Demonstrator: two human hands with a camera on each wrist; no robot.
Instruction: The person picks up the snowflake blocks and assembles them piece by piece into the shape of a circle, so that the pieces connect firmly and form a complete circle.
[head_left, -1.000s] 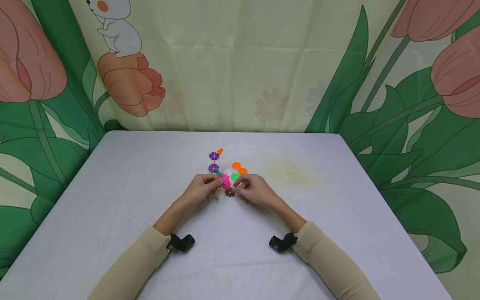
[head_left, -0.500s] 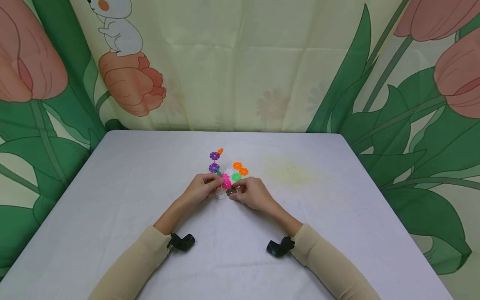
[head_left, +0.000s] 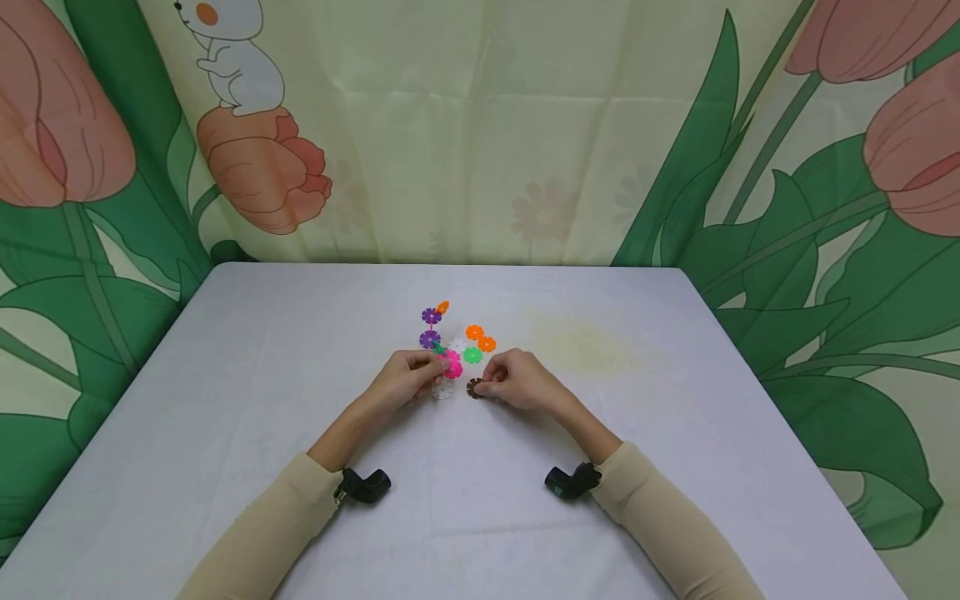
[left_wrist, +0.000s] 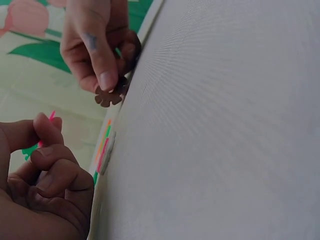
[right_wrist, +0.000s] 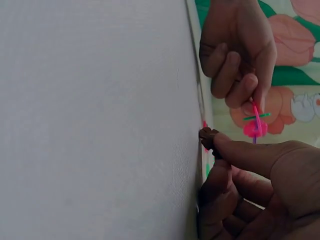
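Observation:
My left hand (head_left: 408, 375) pinches a pink plastic snowflake disc (head_left: 453, 367) between thumb and forefinger. That disc belongs to a linked chain: a green disc (head_left: 438, 347), two purple discs (head_left: 430, 339) and a tilted orange disc (head_left: 443, 307) at the far end. In the right wrist view, the green disc (right_wrist: 257, 117) is edge-on beside the pink pieces. Thumb and fingers of my right hand (head_left: 521, 381) pinch a brown snowflake disc (head_left: 474, 388) by its edge, low over the table. The left wrist view shows the notched rim of the brown disc (left_wrist: 108, 98) below the thumb.
Between the hands lie loose discs: a light green one (head_left: 472, 355), two orange ones (head_left: 475, 332) and a white one (head_left: 457, 342). Another whitish disc (head_left: 443, 389) is beside the left fingers. The table (head_left: 465, 500) has a white cloth; a printed curtain (head_left: 465, 167) hangs behind.
My right hand has come down, gripped the brown disc from beside the whitish one and drawn it right. The left hand keeps its pinch; the chain's far end has dipped slightly toward me.

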